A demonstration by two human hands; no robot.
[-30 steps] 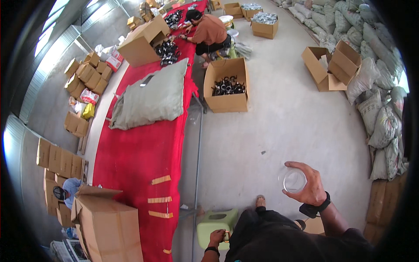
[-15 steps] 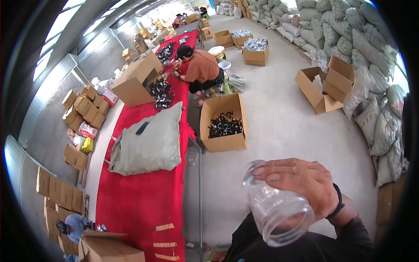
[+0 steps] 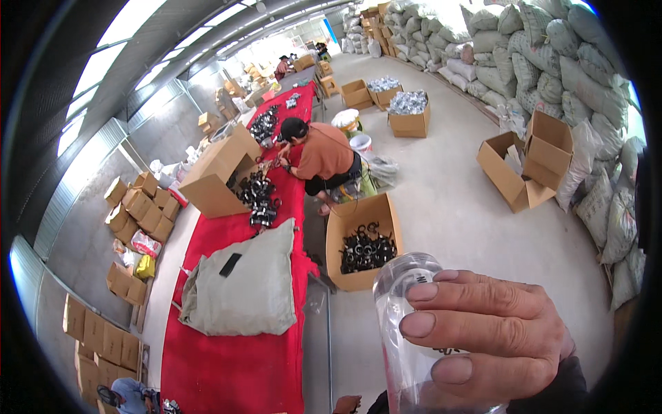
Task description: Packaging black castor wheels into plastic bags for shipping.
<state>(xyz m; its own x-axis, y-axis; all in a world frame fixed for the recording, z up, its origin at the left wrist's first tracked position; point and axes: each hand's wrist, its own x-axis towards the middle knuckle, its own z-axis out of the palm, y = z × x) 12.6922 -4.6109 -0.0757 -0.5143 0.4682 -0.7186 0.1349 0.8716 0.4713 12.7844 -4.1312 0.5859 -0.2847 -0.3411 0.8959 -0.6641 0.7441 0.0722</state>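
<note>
My right hand [image 3: 489,331] wraps its fingers round a clear, see-through jar [image 3: 396,324] at the lower right. The jar's rounded end points up and away, and some dark print shows through its wall. Its lower end is cut off by the bottom edge of the view. Only a small part of my left hand [image 3: 347,404] shows at the lower edge, beside the table leg; its fingers cannot be made out.
To the left runs a long red-covered table [image 3: 227,372] with a grey-green sack [image 3: 241,283] and black clamp-like parts [image 3: 258,196]. A person [image 3: 321,155] works beside it. Just ahead stands a carton [image 3: 362,276] of black parts. Stacked sacks [image 3: 593,83] line the right.
The jar and my right hand have come closer and turned; its open mouth no longer shows. The view has shifted, so the table and cartons sit lower. My left hand shows slightly more.
</note>
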